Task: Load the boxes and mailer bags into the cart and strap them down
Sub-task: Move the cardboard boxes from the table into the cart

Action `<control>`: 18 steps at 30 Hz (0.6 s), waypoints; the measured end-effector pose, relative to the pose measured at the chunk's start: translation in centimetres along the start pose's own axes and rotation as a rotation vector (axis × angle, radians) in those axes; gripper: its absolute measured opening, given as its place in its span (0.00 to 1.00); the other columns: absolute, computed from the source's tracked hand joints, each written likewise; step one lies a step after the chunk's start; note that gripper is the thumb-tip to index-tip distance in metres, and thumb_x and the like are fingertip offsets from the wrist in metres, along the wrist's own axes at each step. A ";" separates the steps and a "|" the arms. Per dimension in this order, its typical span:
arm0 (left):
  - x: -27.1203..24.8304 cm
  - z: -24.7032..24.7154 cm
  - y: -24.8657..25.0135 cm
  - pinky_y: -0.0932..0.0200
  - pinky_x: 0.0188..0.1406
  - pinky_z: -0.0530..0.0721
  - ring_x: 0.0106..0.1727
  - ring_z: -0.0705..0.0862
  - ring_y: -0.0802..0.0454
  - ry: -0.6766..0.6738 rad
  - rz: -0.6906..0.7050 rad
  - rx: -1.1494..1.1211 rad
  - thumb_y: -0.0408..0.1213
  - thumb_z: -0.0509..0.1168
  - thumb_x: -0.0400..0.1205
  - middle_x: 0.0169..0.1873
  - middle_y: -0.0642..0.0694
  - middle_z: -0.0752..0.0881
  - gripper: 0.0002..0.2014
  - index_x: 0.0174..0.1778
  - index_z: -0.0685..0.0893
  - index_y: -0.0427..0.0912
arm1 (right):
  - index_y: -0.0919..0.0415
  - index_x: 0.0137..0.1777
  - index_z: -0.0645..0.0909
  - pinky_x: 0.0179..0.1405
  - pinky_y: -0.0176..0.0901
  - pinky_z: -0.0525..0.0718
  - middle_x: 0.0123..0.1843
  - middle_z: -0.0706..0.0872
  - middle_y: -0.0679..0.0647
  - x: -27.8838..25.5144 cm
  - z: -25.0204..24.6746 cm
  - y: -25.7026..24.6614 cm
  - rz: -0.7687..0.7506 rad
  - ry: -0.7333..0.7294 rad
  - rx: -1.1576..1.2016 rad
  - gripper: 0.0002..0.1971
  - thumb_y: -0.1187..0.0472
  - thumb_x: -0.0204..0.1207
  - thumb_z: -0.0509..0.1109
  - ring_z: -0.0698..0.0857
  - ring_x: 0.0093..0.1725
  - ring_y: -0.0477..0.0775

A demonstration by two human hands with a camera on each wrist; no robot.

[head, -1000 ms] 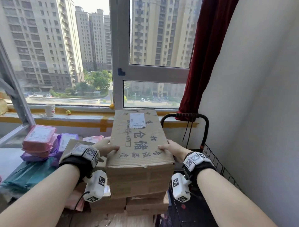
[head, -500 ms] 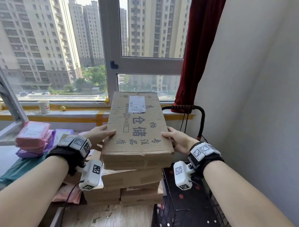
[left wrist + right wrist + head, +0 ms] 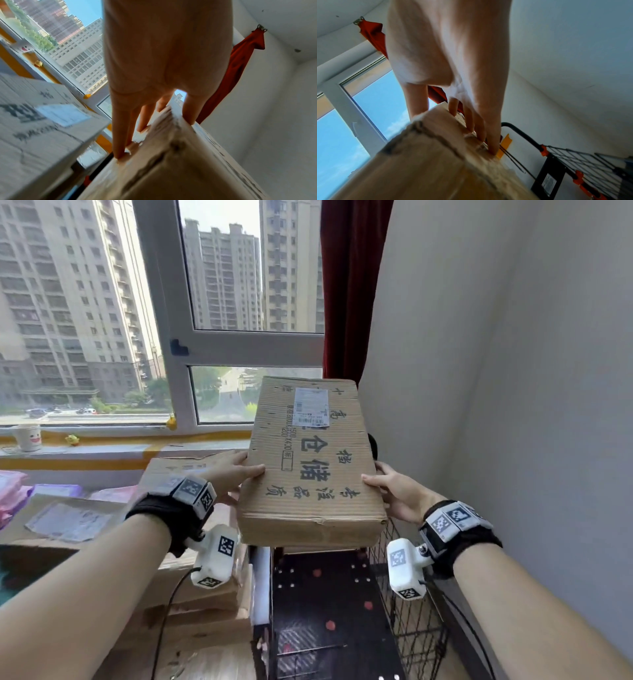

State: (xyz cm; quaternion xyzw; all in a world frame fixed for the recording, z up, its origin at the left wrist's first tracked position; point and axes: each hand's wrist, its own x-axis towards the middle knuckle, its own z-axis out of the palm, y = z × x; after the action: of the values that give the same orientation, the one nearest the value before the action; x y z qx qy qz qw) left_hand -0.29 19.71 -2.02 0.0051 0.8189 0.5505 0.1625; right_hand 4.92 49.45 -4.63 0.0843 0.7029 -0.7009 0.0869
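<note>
I hold a flat brown cardboard box (image 3: 313, 463) with black characters and a white shipping label in the air, above the black wire cart (image 3: 407, 611) at the lower right. My left hand (image 3: 236, 474) grips the box's left edge, thumb on top and fingers underneath. My right hand (image 3: 390, 491) grips its right edge the same way. In the left wrist view the fingers (image 3: 120, 128) run under the box (image 3: 171, 169). In the right wrist view the fingers (image 3: 481, 125) lie under the box (image 3: 428, 162), with the cart's handle (image 3: 522, 134) just behind.
More cardboard boxes (image 3: 191, 604) are stacked left of the cart. Pink and purple mailer bags (image 3: 20, 491) lie at the far left. A paper cup (image 3: 28, 437) stands on the window sill. A white wall (image 3: 513, 405) and a red curtain (image 3: 346, 285) close in on the right.
The box has been lifted off the stack and carried right, from above the stacked boxes to above the cart. Both hands keep their grip on its edges.
</note>
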 end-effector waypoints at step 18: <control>9.0 18.7 -3.5 0.36 0.65 0.78 0.63 0.81 0.43 -0.074 -0.207 -0.088 0.37 0.64 0.83 0.63 0.46 0.81 0.24 0.74 0.69 0.55 | 0.43 0.77 0.62 0.61 0.65 0.81 0.63 0.83 0.61 4.2 -16.3 11.4 0.172 0.065 0.068 0.33 0.71 0.78 0.65 0.81 0.63 0.63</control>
State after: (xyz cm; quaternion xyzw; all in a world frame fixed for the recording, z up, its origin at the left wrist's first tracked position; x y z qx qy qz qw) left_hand -3.18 36.83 -13.87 -0.0664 0.7834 0.5656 0.2487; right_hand 3.49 65.76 -16.64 0.1700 0.6713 -0.7112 0.1208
